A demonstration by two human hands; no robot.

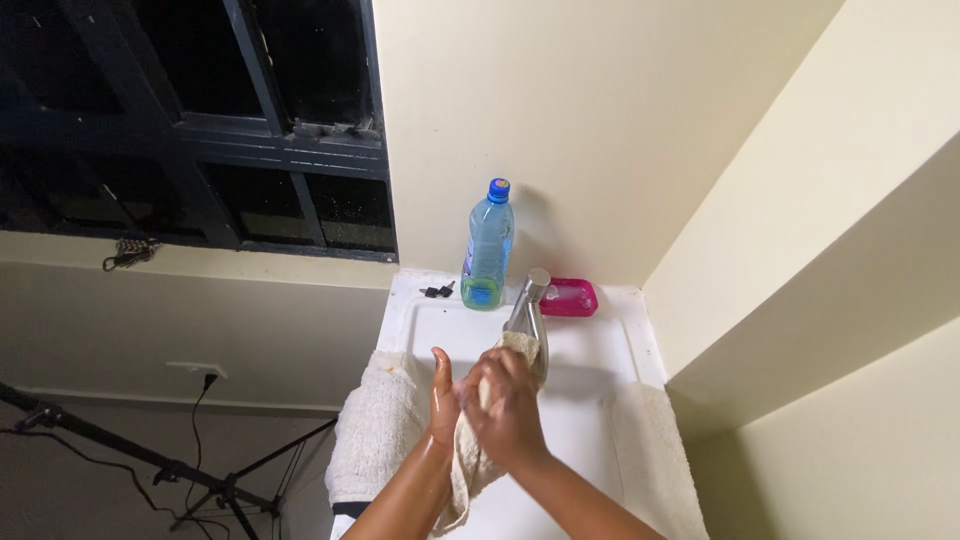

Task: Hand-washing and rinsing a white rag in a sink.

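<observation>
Over a white sink [590,350], my right hand [508,405] grips a cream cloth [470,470] and presses it against the lower part of a chrome tap [528,305]. The cloth hangs down below the hand. My left hand [443,400] stands flat and wet beside the cloth, fingers up and touching it, its palm against the cloth's left side.
A clear blue-capped plastic bottle [488,250] with greenish liquid stands at the sink's back edge, a pink soap dish [570,297] to its right, small dark keys [437,291] to its left. White towels [375,425] drape both sink sides. Dark window upper left, tripod legs [150,465] lower left.
</observation>
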